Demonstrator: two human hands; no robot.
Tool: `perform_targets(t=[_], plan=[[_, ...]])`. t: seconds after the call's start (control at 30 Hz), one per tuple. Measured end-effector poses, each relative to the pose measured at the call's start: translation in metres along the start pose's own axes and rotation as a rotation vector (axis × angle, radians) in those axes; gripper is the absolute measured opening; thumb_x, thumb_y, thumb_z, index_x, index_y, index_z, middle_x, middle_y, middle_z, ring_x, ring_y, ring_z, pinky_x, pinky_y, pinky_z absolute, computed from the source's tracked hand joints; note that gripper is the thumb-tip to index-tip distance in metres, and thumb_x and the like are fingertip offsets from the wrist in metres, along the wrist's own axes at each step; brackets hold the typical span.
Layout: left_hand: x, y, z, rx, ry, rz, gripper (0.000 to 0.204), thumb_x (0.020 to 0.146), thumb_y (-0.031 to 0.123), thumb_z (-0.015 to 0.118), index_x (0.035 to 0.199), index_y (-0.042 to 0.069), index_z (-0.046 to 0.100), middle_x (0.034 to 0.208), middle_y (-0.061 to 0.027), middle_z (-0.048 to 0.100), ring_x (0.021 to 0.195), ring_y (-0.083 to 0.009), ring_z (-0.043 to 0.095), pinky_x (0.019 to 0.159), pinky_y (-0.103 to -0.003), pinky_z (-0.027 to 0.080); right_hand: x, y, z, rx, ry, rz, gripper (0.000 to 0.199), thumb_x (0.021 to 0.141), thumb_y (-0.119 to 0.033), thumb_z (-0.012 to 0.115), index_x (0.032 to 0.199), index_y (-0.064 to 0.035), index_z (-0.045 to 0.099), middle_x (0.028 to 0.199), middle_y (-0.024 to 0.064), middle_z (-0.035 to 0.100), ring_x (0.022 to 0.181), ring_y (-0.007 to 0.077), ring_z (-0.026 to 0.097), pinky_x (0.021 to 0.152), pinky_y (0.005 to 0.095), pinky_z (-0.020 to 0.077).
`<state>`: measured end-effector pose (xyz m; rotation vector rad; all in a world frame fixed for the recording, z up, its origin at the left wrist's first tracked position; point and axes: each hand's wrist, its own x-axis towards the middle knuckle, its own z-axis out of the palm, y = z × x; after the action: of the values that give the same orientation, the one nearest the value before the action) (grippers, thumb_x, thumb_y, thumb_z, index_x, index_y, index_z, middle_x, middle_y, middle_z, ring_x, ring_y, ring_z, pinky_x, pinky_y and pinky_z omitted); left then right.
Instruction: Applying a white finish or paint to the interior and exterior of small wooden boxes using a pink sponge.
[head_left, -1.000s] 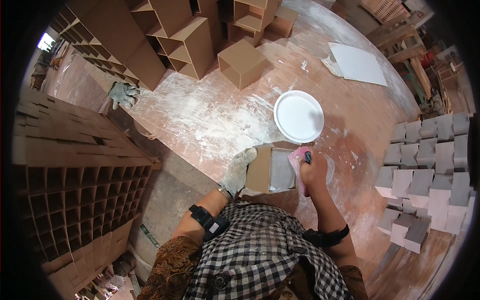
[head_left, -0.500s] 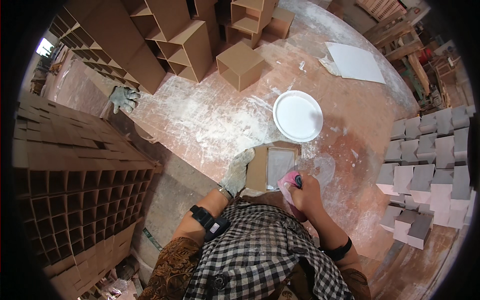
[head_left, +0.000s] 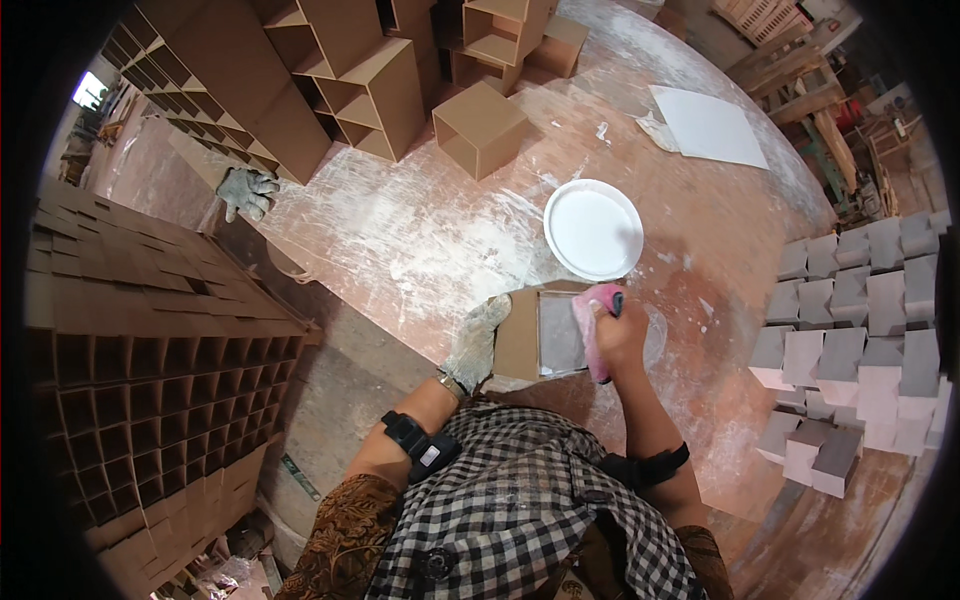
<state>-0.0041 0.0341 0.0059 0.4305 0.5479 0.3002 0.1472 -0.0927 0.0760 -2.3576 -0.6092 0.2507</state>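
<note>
Close in front of me is a brown cardboard box [head_left: 517,337] with a pale grey, smooth sheet or panel [head_left: 562,335] on its upper face. My left hand [head_left: 480,335], in a whitish, stained work glove, grips the box's left side; some of its fingers are hidden. Bare and closed, my right hand [head_left: 622,338] holds a pink cloth [head_left: 598,335] with a dark part near the thumb. The cloth lies against the panel's right edge. Just beyond the box stands a round white tub or lid [head_left: 594,230] with a white surface.
A lone brown box [head_left: 480,130] and stacked open boxes [head_left: 380,100] stand at the back. Another stack [head_left: 170,370] rises at left, grey and pinkish blocks [head_left: 870,330] at right. A spare glove [head_left: 247,193] and white sheet [head_left: 710,125] lie on the smeared table [head_left: 420,230].
My right hand has carried the pink cloth away from my body, up along the panel's right side. The panel looks greyer than before. My left hand keeps its hold on the box.
</note>
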Motion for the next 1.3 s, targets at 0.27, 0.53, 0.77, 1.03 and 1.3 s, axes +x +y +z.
perform_targets(t=[0.27, 0.53, 0.77, 1.03, 1.3], plan=[[-0.014, 0.002, 0.035, 0.122, 0.067, 0.039, 0.031, 0.09, 0.027, 0.058, 0.108, 0.003, 0.058, 0.095, -0.0066, 0.061, 0.083, -0.0142, 0.059, 0.072, -0.028, 0.053, 0.028, 0.002, -0.019, -0.276, -0.219, 0.157, 0.031, 0.072, -0.02, 0.051, 0.087, 0.0041, 0.063, 0.088, 0.0271, 0.062, 0.087, 0.0424, 0.059, 0.077, 0.0462, 0.0454], [-0.012, 0.001, 0.045, 0.064, 0.026, 0.008, 0.036, 0.089, 0.032, 0.057, 0.109, 0.002, 0.057, 0.102, -0.0079, 0.062, 0.088, -0.0165, 0.06, 0.078, -0.032, 0.053, 0.006, 0.011, -0.05, -0.352, -0.461, 0.275, 0.033, 0.071, -0.02, 0.052, 0.084, 0.0073, 0.063, 0.091, 0.0311, 0.06, 0.091, 0.0436, 0.059, 0.081, 0.0444, 0.046], [-0.007, 0.001, 0.03, 0.136, 0.059, 0.018, 0.034, 0.089, 0.03, 0.058, 0.109, 0.003, 0.057, 0.1, -0.0077, 0.061, 0.087, -0.0171, 0.06, 0.076, -0.031, 0.052, 0.003, 0.013, -0.051, -0.334, -0.536, 0.209, 0.031, 0.069, -0.018, 0.054, 0.083, 0.0078, 0.063, 0.089, 0.0309, 0.06, 0.09, 0.043, 0.059, 0.08, 0.0432, 0.0465], [-0.006, 0.007, 0.024, 0.18, 0.013, -0.003, 0.042, 0.091, 0.034, 0.053, 0.116, 0.0, 0.054, 0.107, -0.0097, 0.059, 0.094, -0.0177, 0.059, 0.082, -0.031, 0.051, 0.011, 0.004, -0.05, 0.216, -0.739, 0.113, 0.016, 0.069, -0.009, 0.064, 0.078, 0.0029, 0.061, 0.072, 0.0136, 0.063, 0.068, 0.0213, 0.06, 0.064, 0.0339, 0.0457], [-0.012, 0.02, 0.03, 0.171, -0.02, -0.003, 0.045, 0.089, 0.035, 0.057, 0.116, 0.0, 0.054, 0.107, -0.0088, 0.06, 0.094, -0.0163, 0.059, 0.082, -0.03, 0.051, 0.007, -0.008, -0.062, -0.258, -0.414, -0.38, 0.023, 0.066, -0.013, 0.066, 0.088, -0.01, 0.062, 0.08, 0.0112, 0.063, 0.074, 0.0302, 0.061, 0.062, 0.0388, 0.0471]])
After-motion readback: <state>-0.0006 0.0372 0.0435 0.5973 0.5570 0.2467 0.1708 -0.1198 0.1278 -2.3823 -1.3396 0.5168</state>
